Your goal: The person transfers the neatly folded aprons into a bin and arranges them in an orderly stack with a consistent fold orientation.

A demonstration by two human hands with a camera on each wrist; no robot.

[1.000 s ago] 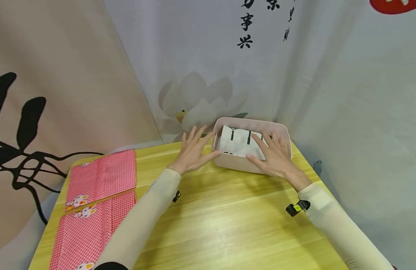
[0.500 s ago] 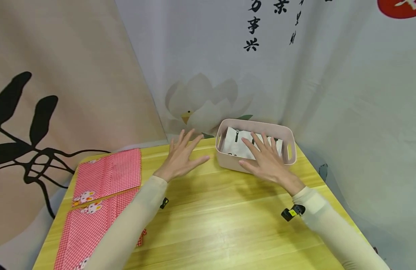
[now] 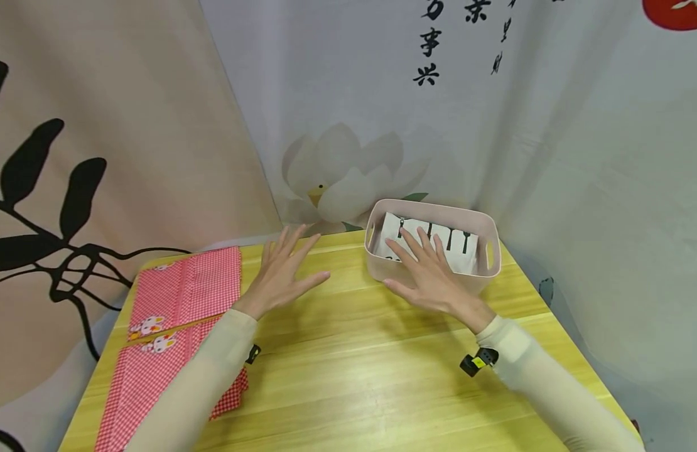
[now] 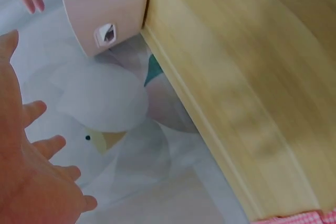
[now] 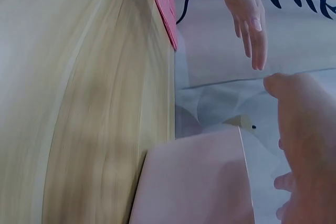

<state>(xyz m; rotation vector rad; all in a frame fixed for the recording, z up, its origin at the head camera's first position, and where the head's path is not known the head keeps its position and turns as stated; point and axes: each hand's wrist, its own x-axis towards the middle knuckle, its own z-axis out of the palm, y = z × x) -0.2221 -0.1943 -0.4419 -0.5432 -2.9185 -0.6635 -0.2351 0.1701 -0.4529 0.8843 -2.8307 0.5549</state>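
Note:
A pale pink plastic basket (image 3: 439, 207) stands at the back right of the table, with folded white cloth (image 3: 457, 246) inside that bears a black utensil print. In front of it, and partly over it in the head view, my right hand (image 3: 430, 279) hovers with fingers spread and holds nothing. My left hand (image 3: 280, 276) is held up left of the basket, fingers spread, likewise holding nothing. Nearest to it lie folded red-and-white checked cloths (image 3: 190, 285) with rabbit prints, along the table's left side. The left forearm covers part of the front cloth.
The yellow wood-grain table (image 3: 348, 389) reaches back to a printed curtain (image 3: 348, 94) hanging directly behind the basket. Another stretch of hanging fabric (image 3: 608, 188) runs along the right side. A small wrist camera (image 3: 478, 362) is strapped at the right wrist.
Both hands have drawn back from the basket towards me and to the left, the left hand farther. The view has shifted a little. Basket and checked cloths stay where they were.

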